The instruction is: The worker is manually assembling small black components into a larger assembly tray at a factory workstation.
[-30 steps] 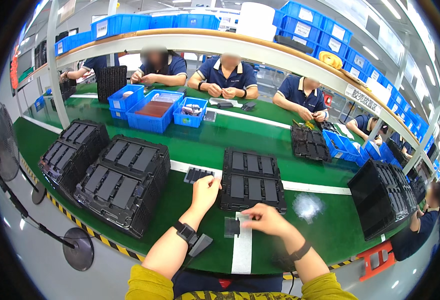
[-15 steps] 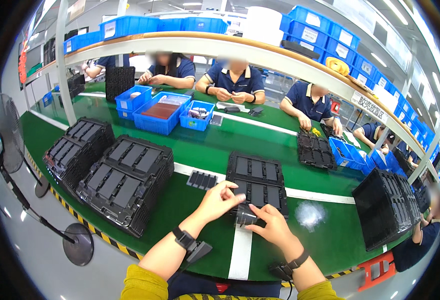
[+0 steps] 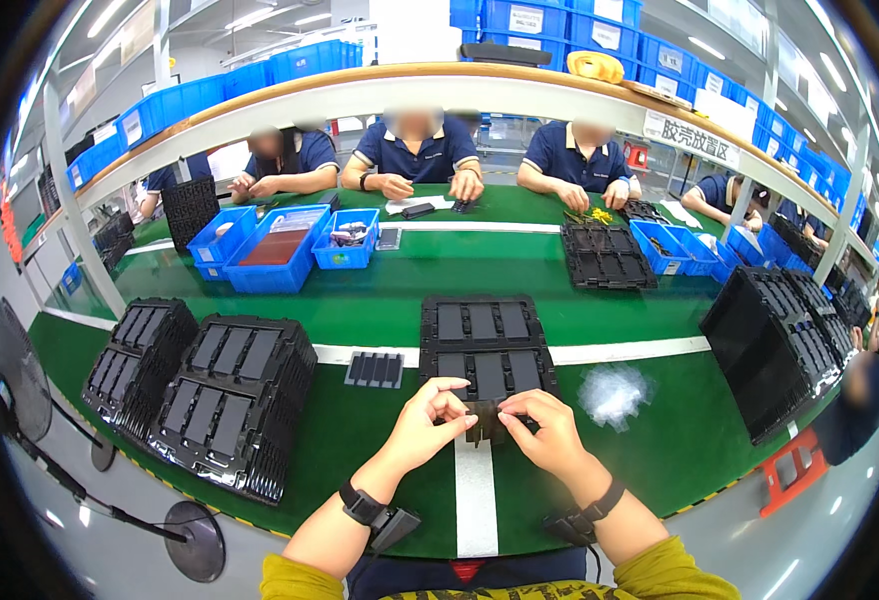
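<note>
My left hand point(image 3: 428, 425) and my right hand point(image 3: 545, 428) face each other over the green work surface. Between them is a small dark, glossy rectangular piece point(image 3: 484, 418), pinched at its opposite side edges by fingers and thumbs. Just beyond the hands lies a black tray point(image 3: 487, 345) with flat dark rectangular parts in its slots. To the left of that tray is a small sheet point(image 3: 376, 369) bearing several dark strips. A pile of clear, thin film pieces point(image 3: 615, 396) sits right of my hands.
Stacked black trays stand at the left point(image 3: 232, 405) and right point(image 3: 775, 350). Blue bins point(image 3: 278, 250) and another black tray point(image 3: 605, 256) are across the table. Several co-workers sit opposite, below an overhead shelf point(image 3: 440, 87). A floor fan point(image 3: 195, 540) stands at left.
The view has turned, shifting the scene. My left hand has come down to the dark piece's left edge, which the right hand alone held before; both hands now grip it.
</note>
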Demonstrator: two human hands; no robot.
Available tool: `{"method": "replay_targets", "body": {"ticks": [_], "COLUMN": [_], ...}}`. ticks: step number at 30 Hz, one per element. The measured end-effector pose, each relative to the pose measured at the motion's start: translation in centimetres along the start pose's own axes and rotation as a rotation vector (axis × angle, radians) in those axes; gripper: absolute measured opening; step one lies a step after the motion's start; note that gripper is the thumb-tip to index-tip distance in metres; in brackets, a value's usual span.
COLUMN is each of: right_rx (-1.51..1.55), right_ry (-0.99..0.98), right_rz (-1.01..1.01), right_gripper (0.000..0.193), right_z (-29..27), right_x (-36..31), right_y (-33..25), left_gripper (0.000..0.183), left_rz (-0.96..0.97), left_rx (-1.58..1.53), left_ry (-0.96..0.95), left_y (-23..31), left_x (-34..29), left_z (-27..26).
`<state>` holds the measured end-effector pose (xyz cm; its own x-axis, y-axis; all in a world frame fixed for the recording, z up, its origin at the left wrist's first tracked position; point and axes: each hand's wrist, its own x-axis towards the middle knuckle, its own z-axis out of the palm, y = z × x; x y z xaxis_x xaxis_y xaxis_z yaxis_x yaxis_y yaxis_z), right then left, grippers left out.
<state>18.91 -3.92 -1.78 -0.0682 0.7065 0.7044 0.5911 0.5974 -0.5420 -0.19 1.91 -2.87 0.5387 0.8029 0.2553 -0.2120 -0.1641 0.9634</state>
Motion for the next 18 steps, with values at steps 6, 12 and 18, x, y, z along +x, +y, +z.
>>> {"method": "replay_targets", "body": {"ticks": [6, 12, 18], "right_rx": [0.060, 0.232, 0.443], "right_ry": [-0.028, -0.082, -0.040], "right_rz": [0.146, 0.394, 0.518], "right_gripper": [0.016, 0.021, 0.017], "right_z": [0.2, 0.4, 0.2], "right_x": [-0.4, -0.4, -0.6], "right_y": [-0.4, -0.3, 0.9], "left_gripper": [0.042, 0.040, 0.033], "left_rz": [-0.004, -0.053, 0.021], "left_rx": [0.130, 0.154, 0.158], "left_ry": [-0.065, -0.061, 0.034], "left_y": [-0.3, -0.2, -0.6], "left_x": [-0.3, -0.2, -0.2], "left_z": [0.2, 0.2, 0.2]}}
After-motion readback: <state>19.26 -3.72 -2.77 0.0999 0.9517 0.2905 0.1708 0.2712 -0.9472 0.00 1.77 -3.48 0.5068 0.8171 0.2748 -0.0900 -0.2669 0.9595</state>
